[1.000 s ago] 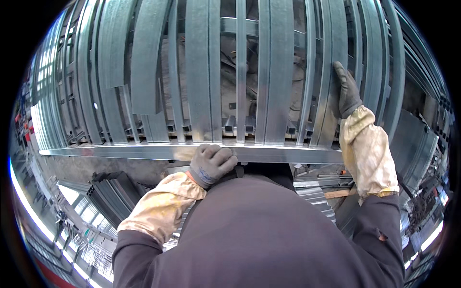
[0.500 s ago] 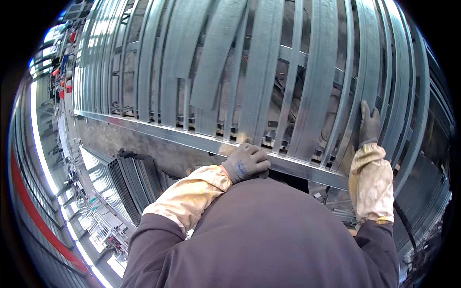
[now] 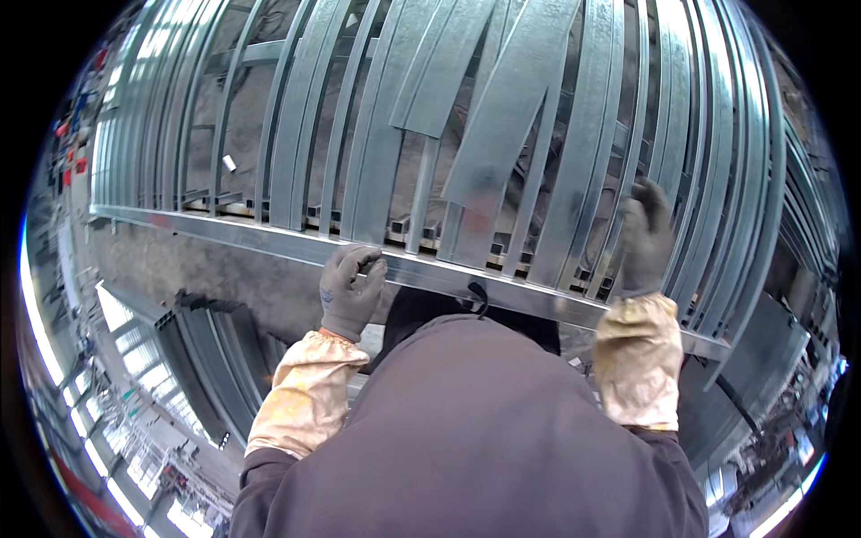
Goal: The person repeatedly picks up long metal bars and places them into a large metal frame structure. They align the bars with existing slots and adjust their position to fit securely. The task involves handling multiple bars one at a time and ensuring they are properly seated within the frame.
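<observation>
Two gloved dark-grey hands are nearest. L hand (image 3: 348, 294) is loosely curled at the long flat silver metal rail (image 3: 430, 272), gap btwn thumb & forefinger, nothing seen in it; can't tell if it touches the rail. R hand (image 3: 647, 242) is blurred, fingers half-bent above the long grey-green metal strips (image 3: 587, 170); can't tell if it has hold of one.

Those strips lie side by side just past the rail, running away from the person. To handle them well, I'd take 1 at a time by its long edges, keep fingertips off the cut ends & line it up w/ its neighbours; long thin metal prob. flexes, so best guided w/ both hands.

In the way: dark square metal tube ends (image 3: 430, 231) in the gaps behind the rail, poss. a snag; then a broad grey-green slanted strip (image 3: 511, 117) lying across others, & a shorter broad grey-green strip (image 3: 435, 85) L of it, ending short of the rail.

Farther off: stack of dark-grey metal channels (image 3: 220, 359), lower L; flat grey metal sheet (image 3: 767, 350), lower R; small white scrap (image 3: 230, 163), upper L, seen btwn strips.
</observation>
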A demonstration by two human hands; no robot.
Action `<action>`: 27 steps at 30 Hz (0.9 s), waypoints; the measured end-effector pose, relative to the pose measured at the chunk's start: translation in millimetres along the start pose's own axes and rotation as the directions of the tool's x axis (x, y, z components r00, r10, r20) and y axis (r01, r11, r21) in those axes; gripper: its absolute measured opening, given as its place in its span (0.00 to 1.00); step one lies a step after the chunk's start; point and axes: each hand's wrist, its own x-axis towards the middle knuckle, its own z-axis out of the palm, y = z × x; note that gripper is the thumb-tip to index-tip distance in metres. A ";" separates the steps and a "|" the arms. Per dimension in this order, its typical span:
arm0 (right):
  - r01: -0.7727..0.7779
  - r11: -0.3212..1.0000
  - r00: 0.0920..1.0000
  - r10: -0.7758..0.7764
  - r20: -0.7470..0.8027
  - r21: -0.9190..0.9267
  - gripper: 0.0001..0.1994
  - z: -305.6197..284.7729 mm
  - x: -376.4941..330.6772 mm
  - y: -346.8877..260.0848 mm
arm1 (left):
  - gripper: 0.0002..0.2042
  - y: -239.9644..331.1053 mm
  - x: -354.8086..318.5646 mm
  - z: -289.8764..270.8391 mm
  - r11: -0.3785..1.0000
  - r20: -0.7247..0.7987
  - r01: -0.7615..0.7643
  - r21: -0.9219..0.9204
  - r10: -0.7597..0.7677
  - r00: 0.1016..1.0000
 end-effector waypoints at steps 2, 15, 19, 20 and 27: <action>-0.238 0.970 0.966 0.242 0.095 -0.048 0.34 66.9 -2.3 -37.2 | 0.12 -20.8 13.6 -15.4 0.998 0.041 -0.052 -0.036 0.054 0.998; -0.402 0.686 0.907 0.391 -0.159 -0.607 0.55 208.7 63.4 -51.3 | 0.13 -56.5 87.8 -66.7 0.963 0.329 -0.188 -0.194 0.245 0.912; -0.458 0.820 0.878 0.477 -0.032 -0.343 0.50 188.9 73.8 -59.5 | 0.14 -25.8 125.1 -41.7 0.967 0.393 -0.211 -0.144 0.251 0.885; -0.489 0.850 0.864 0.502 0.022 -0.198 0.49 185.3 75.2 -65.3 | 0.14 -18.9 134.1 -35.0 0.975 0.384 -0.187 -0.116 0.218 0.897; -0.531 0.846 0.847 0.530 0.050 0.039 0.30 106.6 64.8 -37.9 | 0.41 23.5 203.2 21.7 0.957 0.271 -0.140 0.253 0.069 0.960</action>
